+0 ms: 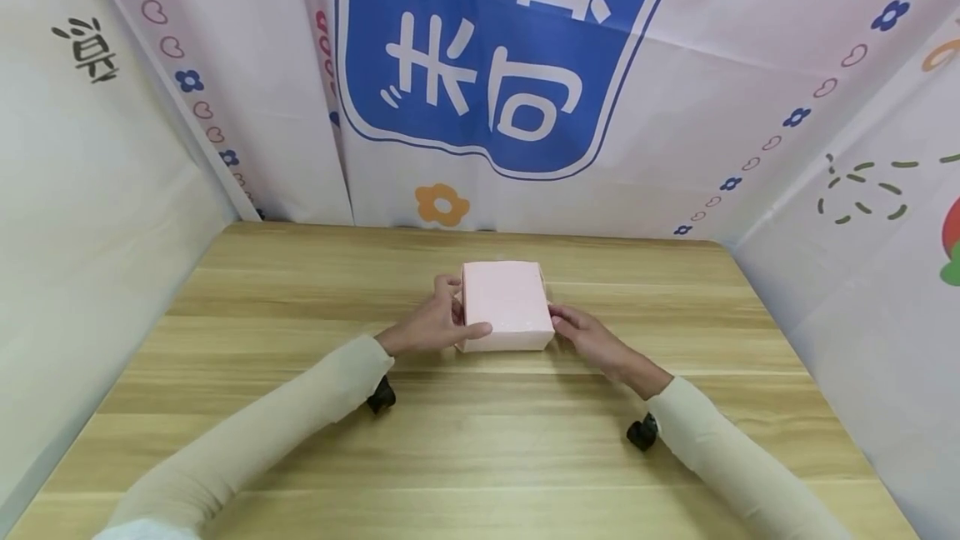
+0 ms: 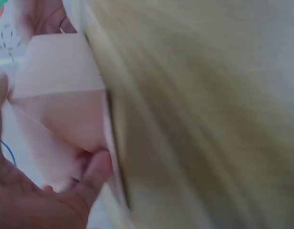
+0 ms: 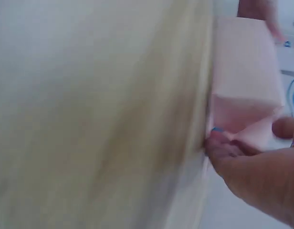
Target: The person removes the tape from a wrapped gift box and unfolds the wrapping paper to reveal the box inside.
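A pale pink cardboard box (image 1: pixel 506 294) sits on the wooden tabletop with its broad lid side facing up. My left hand (image 1: pixel 431 319) is at its left end, the thumb lying over the front top edge. Low on that end, a curled finger (image 2: pixel 100 164) presses at the bottom flap (image 2: pixel 114 167) in the left wrist view. On the opposite end, my right hand (image 1: pixel 596 344) has its fingertips (image 3: pixel 218 143) bent against the low flap, with the thumb held apart. Both ends show folded-in panels; the inside of the box is hidden.
The wooden table (image 1: pixel 480 440) spreads around the box. Behind it hangs a white printed cloth (image 1: pixel 637 148) with a blue sign, and similar cloth walls (image 1: pixel 97 157) stand at both sides. Small black devices (image 1: pixel 382 397) are strapped under both wrists.
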`<state>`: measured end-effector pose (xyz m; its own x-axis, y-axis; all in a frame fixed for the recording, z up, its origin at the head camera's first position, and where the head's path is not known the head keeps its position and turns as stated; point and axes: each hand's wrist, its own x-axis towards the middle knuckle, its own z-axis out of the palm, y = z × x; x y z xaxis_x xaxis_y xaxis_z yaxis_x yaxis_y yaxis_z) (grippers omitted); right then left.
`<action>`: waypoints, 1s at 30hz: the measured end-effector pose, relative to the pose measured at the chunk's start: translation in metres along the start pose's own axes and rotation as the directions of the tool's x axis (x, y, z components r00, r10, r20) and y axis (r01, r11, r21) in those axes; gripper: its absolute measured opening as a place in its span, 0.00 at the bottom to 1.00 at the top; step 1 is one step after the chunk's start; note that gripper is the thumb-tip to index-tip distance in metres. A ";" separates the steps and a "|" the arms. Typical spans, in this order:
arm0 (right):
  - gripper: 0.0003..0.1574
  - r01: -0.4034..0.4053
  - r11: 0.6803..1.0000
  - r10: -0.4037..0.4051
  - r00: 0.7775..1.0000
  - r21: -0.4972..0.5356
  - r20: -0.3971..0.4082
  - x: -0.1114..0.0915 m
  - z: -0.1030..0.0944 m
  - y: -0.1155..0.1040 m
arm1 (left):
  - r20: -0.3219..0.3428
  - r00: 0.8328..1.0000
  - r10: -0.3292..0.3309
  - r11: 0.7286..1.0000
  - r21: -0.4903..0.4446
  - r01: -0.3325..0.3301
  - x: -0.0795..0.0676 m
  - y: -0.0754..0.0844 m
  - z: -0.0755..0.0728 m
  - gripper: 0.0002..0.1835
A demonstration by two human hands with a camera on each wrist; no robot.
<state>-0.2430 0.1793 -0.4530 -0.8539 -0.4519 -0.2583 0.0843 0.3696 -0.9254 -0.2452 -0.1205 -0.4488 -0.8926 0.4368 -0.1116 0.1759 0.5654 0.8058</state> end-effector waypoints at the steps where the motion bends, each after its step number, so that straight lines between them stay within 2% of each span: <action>1: 0.35 0.004 0.999 -0.003 1.000 -0.036 0.019 0.001 -0.002 0.003 | 0.000 1.000 0.017 1.000 0.006 -0.017 -0.001 -0.003 0.000 0.49; 3: 0.36 0.031 0.995 -0.025 0.997 -0.095 0.067 0.001 -0.008 0.006 | -0.001 0.999 0.051 0.998 0.021 -0.051 -0.002 -0.007 0.001 0.42; 6: 0.38 0.084 0.991 -0.067 0.985 -0.109 0.157 0.001 -0.019 0.010 | -0.041 0.995 0.094 0.988 0.125 -0.088 -0.005 -0.009 0.006 0.32; 10: 0.48 0.158 0.977 -0.126 0.969 -0.141 0.212 0.003 -0.023 0.013 | -0.088 0.985 0.146 0.966 0.229 -0.122 -0.004 -0.011 0.010 0.27; 12: 0.49 0.228 0.945 -0.185 0.964 -0.236 0.189 0.005 -0.022 0.013 | -0.090 0.982 0.168 0.955 0.262 -0.140 -0.004 -0.012 0.010 0.27; 13: 0.48 0.258 0.917 -0.216 0.962 -0.303 0.164 0.006 -0.021 0.013 | -0.086 0.978 0.189 0.945 0.286 -0.158 -0.003 -0.013 0.009 0.27; 14: 0.45 0.284 0.882 -0.250 0.958 -0.377 0.137 0.007 -0.019 0.013 | -0.077 0.974 0.213 0.932 0.316 -0.179 -0.002 -0.014 0.008 0.27; 15: 0.40 0.309 0.833 -0.290 0.950 -0.459 0.114 0.007 -0.018 0.012 | -0.069 0.968 0.242 0.911 0.358 -0.203 -0.002 -0.015 0.007 0.26; 18: 0.25 0.340 0.642 -0.399 0.914 -0.687 0.079 0.006 -0.016 0.010 | -0.047 0.937 0.346 0.826 0.489 -0.281 0.000 -0.018 0.004 0.23; 20: 0.21 0.352 0.495 -0.463 0.880 -0.794 0.101 0.004 -0.015 0.008 | -0.033 0.903 0.429 0.756 0.559 -0.339 0.001 -0.019 0.002 0.21; 22: 0.18 0.382 0.362 -0.520 0.840 -0.850 0.155 0.003 -0.014 0.008 | -0.027 0.864 0.502 0.692 0.611 -0.383 0.002 -0.019 0.000 0.20; 23: 0.17 0.397 0.308 -0.541 0.820 -0.865 0.184 0.002 -0.014 0.009 | -0.020 0.842 0.540 0.656 0.637 -0.405 0.003 -0.019 -0.001 0.20; 24: 0.16 0.414 0.271 -0.560 0.802 -0.869 0.208 0.001 -0.013 0.009 | -0.012 0.818 0.575 0.623 0.655 -0.428 0.003 -0.018 -0.002 0.21; 25: 0.14 0.428 0.247 -0.571 0.789 -0.869 0.226 0.001 -0.013 0.010 | -0.001 0.801 0.599 0.600 0.663 -0.448 0.004 -0.018 -0.002 0.22; 26: 0.13 0.442 0.243 -0.578 0.781 -0.864 0.237 0.000 -0.013 0.010 | 0.014 0.789 0.614 0.587 0.660 -0.469 0.004 -0.018 -0.003 0.23; 27: 0.12 0.451 0.258 -0.578 0.781 -0.855 0.237 0.000 -0.013 0.010 | 0.030 0.784 0.620 0.582 0.652 -0.485 0.004 -0.018 -0.004 0.24; 29: 0.12 0.453 0.341 -0.555 0.804 -0.824 0.213 -0.002 -0.013 0.010 | 0.068 0.788 0.611 0.589 0.627 -0.510 0.003 -0.018 -0.006 0.26; 30: 0.13 0.448 0.391 -0.539 0.820 -0.804 0.195 -0.002 -0.013 0.010 | 0.083 0.798 0.597 0.604 0.608 -0.515 0.002 -0.018 -0.007 0.26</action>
<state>-0.2467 0.1945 -0.4582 -0.6453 -0.7276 0.2327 -0.7625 0.5947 -0.2550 -0.2531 -0.1342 -0.4593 -0.5729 0.7439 0.3440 0.8184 0.5420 0.1908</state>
